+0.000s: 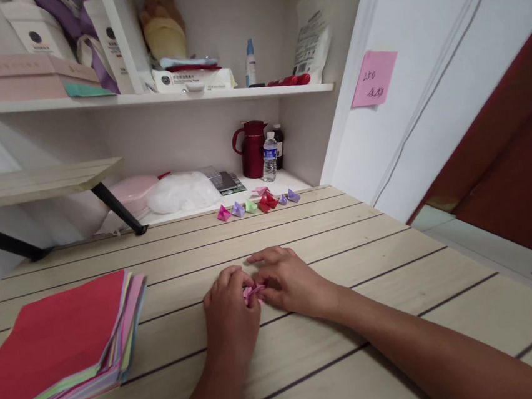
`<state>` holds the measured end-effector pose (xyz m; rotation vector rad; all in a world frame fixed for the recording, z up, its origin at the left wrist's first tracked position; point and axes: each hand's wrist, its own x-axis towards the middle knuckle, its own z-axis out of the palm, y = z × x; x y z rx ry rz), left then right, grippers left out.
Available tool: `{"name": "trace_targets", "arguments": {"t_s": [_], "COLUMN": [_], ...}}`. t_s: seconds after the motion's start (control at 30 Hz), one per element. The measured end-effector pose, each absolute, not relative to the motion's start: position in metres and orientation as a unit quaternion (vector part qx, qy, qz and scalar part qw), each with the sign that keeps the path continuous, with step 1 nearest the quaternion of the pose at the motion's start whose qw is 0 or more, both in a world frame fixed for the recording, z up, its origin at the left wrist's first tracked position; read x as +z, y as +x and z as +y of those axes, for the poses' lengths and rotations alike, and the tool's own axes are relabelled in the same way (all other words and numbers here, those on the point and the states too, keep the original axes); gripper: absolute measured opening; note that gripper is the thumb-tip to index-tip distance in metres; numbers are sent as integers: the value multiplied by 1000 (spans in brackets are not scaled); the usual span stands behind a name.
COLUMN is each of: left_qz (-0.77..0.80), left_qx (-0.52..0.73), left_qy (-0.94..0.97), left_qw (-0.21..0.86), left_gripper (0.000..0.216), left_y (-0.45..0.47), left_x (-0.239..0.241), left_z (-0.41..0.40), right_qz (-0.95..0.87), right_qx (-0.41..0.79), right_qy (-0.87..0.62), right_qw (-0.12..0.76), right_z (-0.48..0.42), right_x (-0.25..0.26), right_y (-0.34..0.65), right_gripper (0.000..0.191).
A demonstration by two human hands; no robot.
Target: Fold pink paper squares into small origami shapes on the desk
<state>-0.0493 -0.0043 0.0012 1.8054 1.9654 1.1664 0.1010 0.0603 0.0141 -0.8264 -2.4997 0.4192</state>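
My left hand point(230, 319) and my right hand point(290, 282) meet on the wooden table point(394, 262), fingers pinched together on a small folded pink paper piece point(251, 292), mostly hidden between them. A stack of coloured paper sheets point(58, 345), red on top, lies to the left of my left hand. A row of several small folded paper shapes point(259, 204), pink, purple, green and red, sits at the table's far edge.
A dark red jug point(252, 149), a water bottle point(269, 156) and a white plastic bag point(181, 192) stand on the low shelf behind the table. A wooden board point(33, 183) on black legs juts out left. A pink sticky note point(373, 78) hangs on the right wall.
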Motion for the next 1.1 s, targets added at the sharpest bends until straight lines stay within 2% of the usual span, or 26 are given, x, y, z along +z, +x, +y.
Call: {"name": "trace_targets", "arguments": {"t_s": [0.23,0.53,0.73,1.1], "left_qz": [666,679,664,636], "left_qx": [496,525,510,473], "left_qy": [517,457,510,604], "left_qw": [210,233,197,91], "left_gripper": [37,33,31,13], "left_y": [-64,-79,-77,-65], "left_x": [14,5,-4,-3], "left_z": [-4,1,3,2], "right_qz": [-903,-894,-883,-881], "right_qx": [147,153,140,139], "right_qy": [-318,-330,-362,-363], "right_qw": [250,260,263,269], "right_z": [58,57,58,62], "right_x": [9,8,8,9], "right_y": [91,87,90,93], "right_gripper": [3,7,9,13]}}
